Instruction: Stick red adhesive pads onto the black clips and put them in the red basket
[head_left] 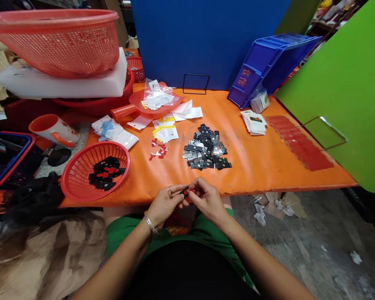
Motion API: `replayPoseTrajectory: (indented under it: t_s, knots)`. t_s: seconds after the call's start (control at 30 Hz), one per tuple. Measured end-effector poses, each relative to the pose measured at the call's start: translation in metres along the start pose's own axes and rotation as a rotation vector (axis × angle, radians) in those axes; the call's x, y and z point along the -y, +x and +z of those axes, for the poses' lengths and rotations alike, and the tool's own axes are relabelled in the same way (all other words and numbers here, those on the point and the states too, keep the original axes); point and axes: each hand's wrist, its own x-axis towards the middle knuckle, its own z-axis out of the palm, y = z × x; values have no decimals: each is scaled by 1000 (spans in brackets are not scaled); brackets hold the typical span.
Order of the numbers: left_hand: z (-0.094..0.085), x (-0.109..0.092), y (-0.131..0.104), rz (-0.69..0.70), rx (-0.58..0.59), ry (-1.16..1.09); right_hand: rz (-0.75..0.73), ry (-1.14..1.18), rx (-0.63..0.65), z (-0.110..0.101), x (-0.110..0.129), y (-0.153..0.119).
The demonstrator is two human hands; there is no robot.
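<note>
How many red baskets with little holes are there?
3: one big, raised at top left, a small one far back, another by the table's front edge. More may be hidden.

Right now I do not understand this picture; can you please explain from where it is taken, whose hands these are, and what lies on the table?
There is one picture, from a camera worn on a person's head, looking down. The left hand and right hand are that person's own; together they pinch a small black and red piece. On the orange table lie a pile of small black and silver metal pieces, a round red plastic basket with similar pieces, and a white paper stack.
</note>
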Motion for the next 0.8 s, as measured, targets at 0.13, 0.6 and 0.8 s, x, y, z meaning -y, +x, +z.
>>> replayPoseTrajectory:
  t_s: [0.13, 0.6, 0.8]
  knots:
    - [1, 0, 0, 2, -10, 1, 6, 1, -1, -1, 3, 0]
    - [0, 1, -1, 21, 1, -14, -11, -23, -1, 0, 8, -2]
    - [1, -1, -1, 32, -3, -7, -34, -39, -13, 1, 8, -1]
